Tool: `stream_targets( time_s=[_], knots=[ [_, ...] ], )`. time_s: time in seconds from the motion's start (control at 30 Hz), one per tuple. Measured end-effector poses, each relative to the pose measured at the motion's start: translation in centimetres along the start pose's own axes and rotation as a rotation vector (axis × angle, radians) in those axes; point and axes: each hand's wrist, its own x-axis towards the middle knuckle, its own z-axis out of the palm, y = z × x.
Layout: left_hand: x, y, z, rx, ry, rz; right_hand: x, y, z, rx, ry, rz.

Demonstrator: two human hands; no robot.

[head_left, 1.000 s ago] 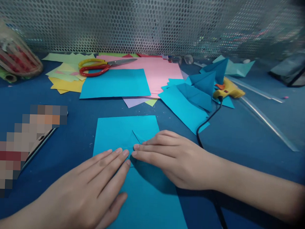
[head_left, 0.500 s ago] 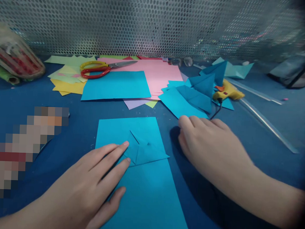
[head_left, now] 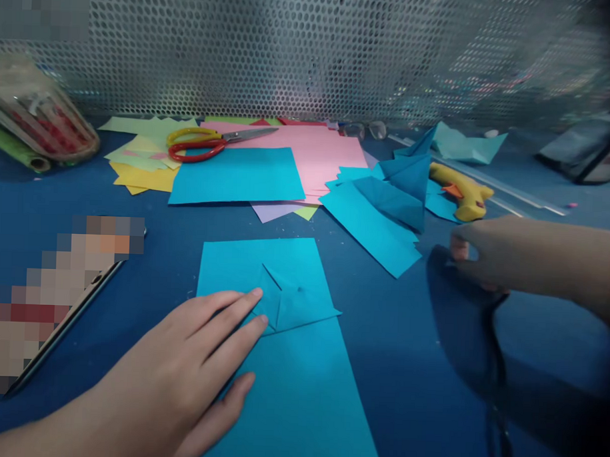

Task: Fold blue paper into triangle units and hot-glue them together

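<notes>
Head view looks down on a dark blue bench point(head_left: 134, 249) where a large blue sheet point(head_left: 289, 388) lies in the near middle, its long side running away from the person. The left hand point(head_left: 180, 377) rests flat on the sheet's left half, its grip spread apart with nothing in it, and the fingertips point(head_left: 255, 295) touch the left edge of a small folded flap point(head_left: 297, 305) that rises slightly from the paper. The right hand point(head_left: 489, 255) is over the bench well to the right of the sheet, blurred, with the fingers curled. A black cord point(head_left: 495, 355) runs down toward the near edge from under it, but whether the grip is clamped on the cord cannot be told. Just beyond that hand lies a yellow glue gun point(head_left: 461, 190), beside a heap of folded blue pieces point(head_left: 386, 205). Farther left, a second blue sheet point(head_left: 237, 176) overlaps pink paper point(head_left: 322, 156), and red and yellow scissors point(head_left: 208, 142) lie at the far edge of this pile, next to yellow paper point(head_left: 141, 176). A clear plastic bag point(head_left: 38, 126) sits at the far left, and a perforated metal screen point(head_left: 291, 55) closes off the back of the bench.
</notes>
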Motion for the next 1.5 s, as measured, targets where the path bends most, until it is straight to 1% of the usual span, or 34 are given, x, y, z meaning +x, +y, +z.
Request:
stream_targets(
  time_s=[0.07, 0.13, 0.2, 0.3, 0.33, 0.4, 0.47, 0.5, 0.57, 0.6, 0.73, 0.8, 0.87, 0.9, 0.93, 0.97, 1.03, 1.07, 1.1, 1.17, 1.23, 1.3, 1.4, 1.47, 1.5],
  knots=[
    [0.0, 0.2, 0.2, -0.013, 0.004, -0.03, 0.2, -0.5, -0.2, -0.09, 0.006, -0.008],
    [-0.1, 0.6, 0.4, -0.03, 0.023, -0.078, 0.9, -1.9, -0.1, -0.167, 0.014, 0.008],
    [-0.1, 1.0, 0.6, -0.042, 0.047, -0.125, 2.1, -4.5, 0.4, -0.224, 0.026, 0.041],
    [-0.1, 1.3, 0.7, -0.044, 0.054, -0.143, 4.3, -9.6, 1.9, -0.247, 0.061, 0.08],
    [0.0, 1.3, 0.7, -0.048, 0.049, -0.136, 4.8, -11.3, 2.5, -0.212, 0.068, 0.058],
    [0.0, 1.2, 0.7, -0.068, 0.033, -0.113, 5.5, -14.0, 3.7, -0.016, 0.126, -0.093],
    [0.1, 1.2, 0.7, -0.092, 0.03, -0.096, 5.6, -15.6, 4.6, 0.143, 0.028, -0.264],
    [0.1, 1.1, 0.6, -0.101, 0.033, -0.097, 5.5, -16.0, 4.9, 0.201, -0.033, -0.321],
    [0.1, 1.1, 0.5, -0.11, 0.036, -0.095, 5.3, -16.2, 5.4, 0.271, -0.126, -0.378],
    [0.1, 1.1, 0.5, -0.109, 0.035, -0.087, 5.1, -16.2, 5.6, 0.296, -0.146, -0.376],
    [0.1, 1.2, 0.4, -0.087, 0.039, -0.066, 4.9, -16.1, 5.8, 0.448, -0.114, -0.302],
    [0.2, 1.4, 0.5, -0.085, 0.067, -0.08, 4.9, -16.0, 5.6, 0.477, -0.082, -0.309],
    [0.2, 1.4, 0.6, -0.098, 0.096, -0.095, 5.1, -15.7, 5.2, 0.405, -0.009, -0.341],
    [0.2, 1.4, 0.6, -0.107, 0.106, -0.102, 5.2, -15.4, 4.9, 0.338, 0.048, -0.334],
    [0.2, 1.2, 0.6, -0.113, 0.106, -0.108, 5.4, -14.9, 4.6, 0.263, 0.121, -0.297],
    [0.1, 1.1, 0.5, -0.113, 0.09, -0.105, 5.6, -14.3, 4.4, 0.185, 0.204, -0.23],
    [0.1, 0.5, 0.4, -0.095, 0.026, -0.077, 6.0, -12.7, 4.0, 0.036, 0.37, -0.04],
    [0.1, 0.2, 0.3, -0.078, -0.011, -0.057, 6.2, -11.7, 4.0, -0.027, 0.434, 0.05],
    [0.1, -0.1, 0.2, -0.063, -0.045, -0.041, 6.3, -10.8, 4.0, -0.095, 0.47, 0.113],
    [0.1, -0.5, 0.0, -0.054, -0.089, -0.034, 6.5, -9.4, 4.1, -0.158, 0.509, 0.149],
    [0.3, -0.6, -0.1, -0.069, -0.124, -0.033, 6.6, -8.9, 4.4, -0.173, 0.491, 0.111],
    [0.5, -0.6, -0.1, -0.082, -0.155, -0.008, 6.7, -9.4, 4.9, -0.151, 0.42, 0.026],
    [0.8, -0.5, -0.2, -0.04, -0.168, 0.044, 7.4, -11.0, 6.0, -0.038, 0.232, -0.117],
    [0.8, -0.4, -0.3, 0.004, -0.165, 0.064, 8.5, -11.8, 6.9, 0.099, 0.081, -0.158],
    [0.8, -0.4, -0.4, 0.016, -0.167, 0.068, 9.2, -12.1, 7.4, 0.155, 0.037, -0.161]
  ],
)
